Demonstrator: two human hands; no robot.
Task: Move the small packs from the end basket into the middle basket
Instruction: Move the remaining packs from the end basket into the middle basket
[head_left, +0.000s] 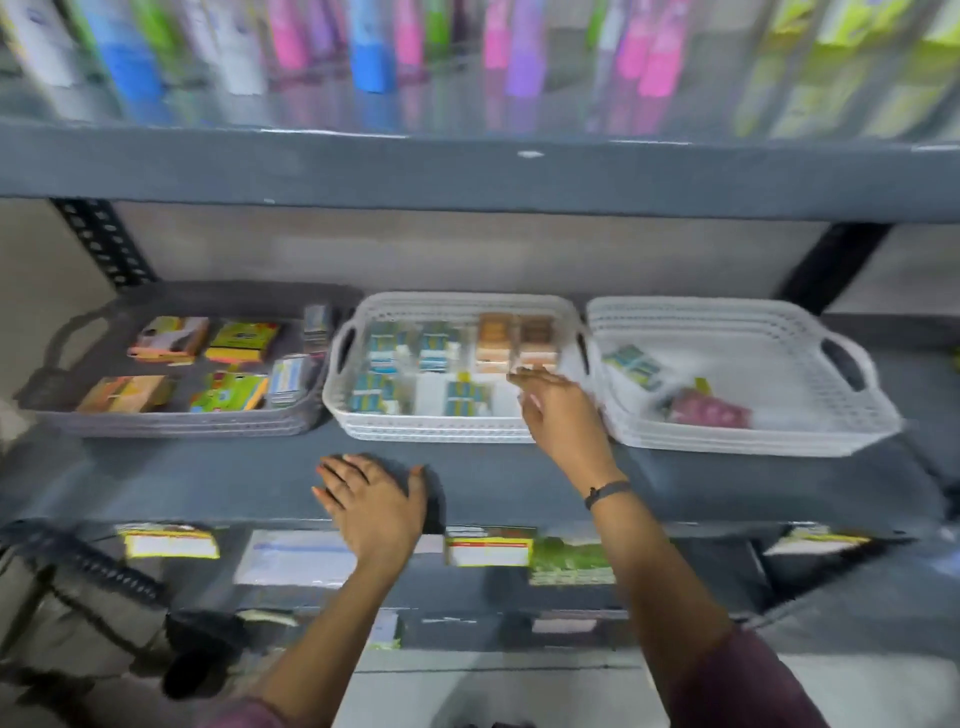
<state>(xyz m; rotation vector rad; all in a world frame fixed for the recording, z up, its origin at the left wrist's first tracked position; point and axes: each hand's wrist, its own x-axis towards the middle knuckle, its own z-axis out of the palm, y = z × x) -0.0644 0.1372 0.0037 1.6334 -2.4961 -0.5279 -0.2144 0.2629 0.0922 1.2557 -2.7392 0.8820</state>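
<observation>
Three baskets stand side by side on a grey shelf. The white middle basket (452, 431) holds several small blue-green packs (384, 351) and orange-brown packs (514, 343). The white end basket (748, 441) on the right holds a blue-green pack (631, 364) and a maroon pack (709, 413). My right hand (561, 415) hovers over the middle basket's right front corner, fingers apart and blurred; nothing is visible in it. My left hand (371, 499) lies flat and open on the shelf in front of the middle basket.
A grey basket (171, 421) at the left holds orange, yellow and green packs. The shelf above carries blurred bottles and boxes. The shelf below shows labelled packets (488, 551). A black slotted upright (104, 244) stands at the back left.
</observation>
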